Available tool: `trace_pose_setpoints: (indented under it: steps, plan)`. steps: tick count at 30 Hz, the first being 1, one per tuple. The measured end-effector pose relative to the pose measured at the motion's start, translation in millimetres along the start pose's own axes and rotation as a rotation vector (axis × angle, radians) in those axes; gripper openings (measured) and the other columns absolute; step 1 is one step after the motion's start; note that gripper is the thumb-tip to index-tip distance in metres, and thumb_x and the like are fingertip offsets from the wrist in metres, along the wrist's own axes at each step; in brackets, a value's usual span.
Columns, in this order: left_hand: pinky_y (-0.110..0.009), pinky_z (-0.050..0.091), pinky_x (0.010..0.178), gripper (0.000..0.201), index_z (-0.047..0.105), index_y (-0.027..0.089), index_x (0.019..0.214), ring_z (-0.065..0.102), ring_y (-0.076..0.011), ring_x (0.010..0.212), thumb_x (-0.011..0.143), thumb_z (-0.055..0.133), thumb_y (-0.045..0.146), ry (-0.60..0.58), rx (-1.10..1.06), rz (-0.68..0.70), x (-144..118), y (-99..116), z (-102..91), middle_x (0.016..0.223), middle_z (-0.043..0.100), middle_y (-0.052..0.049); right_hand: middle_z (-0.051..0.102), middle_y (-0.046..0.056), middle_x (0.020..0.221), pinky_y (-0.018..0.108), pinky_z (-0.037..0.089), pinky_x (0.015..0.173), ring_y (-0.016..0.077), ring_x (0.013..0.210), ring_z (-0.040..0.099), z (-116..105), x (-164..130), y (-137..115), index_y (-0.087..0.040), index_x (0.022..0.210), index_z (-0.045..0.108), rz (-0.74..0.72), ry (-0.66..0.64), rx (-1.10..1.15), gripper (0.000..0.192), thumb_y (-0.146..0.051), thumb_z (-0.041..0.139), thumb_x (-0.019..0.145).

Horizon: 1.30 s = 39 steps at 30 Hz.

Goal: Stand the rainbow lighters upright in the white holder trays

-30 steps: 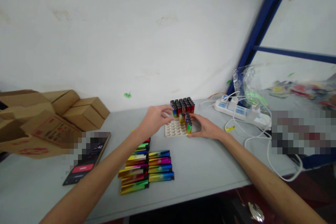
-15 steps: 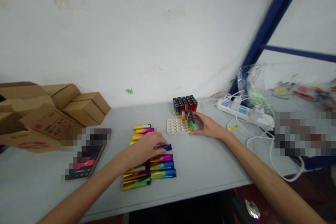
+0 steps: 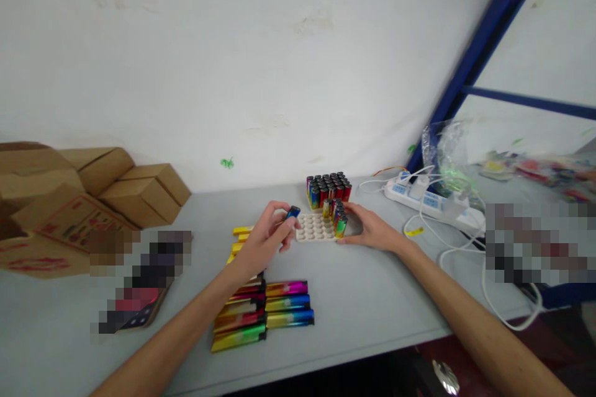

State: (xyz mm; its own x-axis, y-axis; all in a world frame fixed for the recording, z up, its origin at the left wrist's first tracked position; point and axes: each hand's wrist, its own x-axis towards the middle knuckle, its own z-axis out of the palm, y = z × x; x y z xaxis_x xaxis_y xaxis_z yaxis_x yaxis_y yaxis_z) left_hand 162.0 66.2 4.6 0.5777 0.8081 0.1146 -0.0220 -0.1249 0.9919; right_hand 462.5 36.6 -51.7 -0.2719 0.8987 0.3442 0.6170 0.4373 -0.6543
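My left hand (image 3: 267, 236) pinches a blue metallic lighter (image 3: 293, 212) and holds it tilted at the left edge of a white tray with round holes (image 3: 307, 227). My right hand (image 3: 372, 228) grips this tray at its right side, thumb at the near corner and fingers behind. Several lighters (image 3: 341, 225) stand upright in the tray's right-hand holes, close to those fingers. Below my left hand, shiny multicoloured lighters (image 3: 288, 304) lie flat in two columns, partly covered by my wrist and forearm.
Behind the tray, a block of upright lighters (image 3: 328, 189) stands near the wall. Cardboard boxes (image 3: 139, 198) and a phone (image 3: 139, 298) are at the left. A power strip (image 3: 433, 201) with white cables lies at the right, beside a blue metal frame (image 3: 475, 43).
My left hand has lifted the blue lighter from the lying columns and carried it up and forward to the tray's left edge, tipping it more upright. My right hand stays at the tray.
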Motion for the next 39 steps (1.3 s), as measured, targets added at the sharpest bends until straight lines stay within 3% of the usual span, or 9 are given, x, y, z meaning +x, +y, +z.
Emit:
trace_pose_setpoints:
  steps: [3,6,10,14,24,30,35,39]
  plan:
    - [-0.022,0.034,0.053,0.036,0.051,0.023,0.103,0.042,-0.0087,0.056,0.091,0.061,0.055,0.009,-0.101,-0.055,-0.8,-1.7,-1.7,0.071,0.054,0.004,0.059,0.018,0.142,0.052,0.049,0.112,0.0335,0.128,0.061,-0.2,-1.2,1.8,-0.018,0.144,0.047,0.047,-0.003,-0.045,0.087,-0.047,0.086,0.072]
    - [-0.024,0.03,0.051,0.041,0.058,0.018,0.084,0.037,-0.0094,0.054,0.092,0.055,0.059,0.023,-0.096,-0.073,-2.6,1.5,-3.7,0.062,0.044,0.004,0.06,0.019,0.141,0.055,0.049,0.111,0.0356,0.127,0.062,-0.3,-2.4,3.9,-0.017,0.143,0.048,0.068,-0.008,-0.072,0.087,-0.048,0.086,0.072]
    - [-0.027,0.026,0.049,0.051,0.048,0.02,0.062,0.03,-0.0104,0.048,0.091,0.045,0.062,0.057,-0.151,-0.112,-4.6,7.7,-4.9,0.053,0.035,0.003,0.06,0.018,0.141,0.056,0.049,0.11,0.0371,0.126,0.062,-0.5,-3.0,5.4,-0.018,0.143,0.049,0.074,-0.009,-0.101,0.088,-0.051,0.086,0.071]
    - [-0.027,0.023,0.048,0.046,0.042,0.021,0.056,0.026,-0.011,0.047,0.088,0.046,0.055,0.082,-0.196,-0.125,-4.4,9.2,-5.7,0.05,0.031,0.004,0.061,0.019,0.14,0.055,0.05,0.11,0.0374,0.126,0.062,-0.9,-3.2,4.6,-0.017,0.144,0.048,0.088,-0.017,-0.125,0.089,-0.052,0.085,0.071]
    - [-0.023,0.021,0.047,0.037,0.044,0.02,0.06,0.026,-0.009,0.047,0.082,0.05,0.049,0.15,-0.156,-0.183,-4.1,5.4,-5.4,0.052,0.032,0.005,0.061,0.018,0.14,0.054,0.049,0.11,0.0358,0.126,0.062,-1.4,-3.0,2.0,-0.017,0.144,0.048,0.076,-0.014,-0.126,0.087,-0.052,0.083,0.073]
    - [-0.022,0.022,0.046,0.046,0.047,0.018,0.062,0.027,-0.0083,0.047,0.086,0.052,0.057,0.161,-0.19,-0.183,-1.9,2.2,-6.3,0.052,0.034,0.005,0.061,0.018,0.141,0.055,0.048,0.112,0.0363,0.128,0.061,-0.9,-2.5,3.3,-0.017,0.143,0.049,0.081,-0.012,-0.109,0.087,-0.051,0.085,0.071]
    - [-0.021,0.032,0.051,0.049,0.064,0.013,0.089,0.04,-0.0094,0.058,0.087,0.06,0.062,0.148,-0.241,-0.139,1.6,-1.5,-4.2,0.068,0.048,0.001,0.059,0.018,0.143,0.053,0.048,0.112,0.0351,0.128,0.061,-0.5,-1.7,-0.8,-0.018,0.144,0.049,0.05,0.003,-0.05,0.086,-0.049,0.085,0.072]
    - [-0.023,0.04,0.058,0.045,0.069,0.013,0.105,0.048,-0.0101,0.066,0.09,0.063,0.055,0.112,-0.195,-0.081,6.9,-3.0,1.1,0.078,0.053,-0.001,0.059,0.017,0.144,0.052,0.048,0.113,0.0339,0.129,0.061,-0.8,0.2,-3.7,-0.02,0.146,0.047,0.0,0.006,0.005,0.087,-0.046,0.086,0.072]
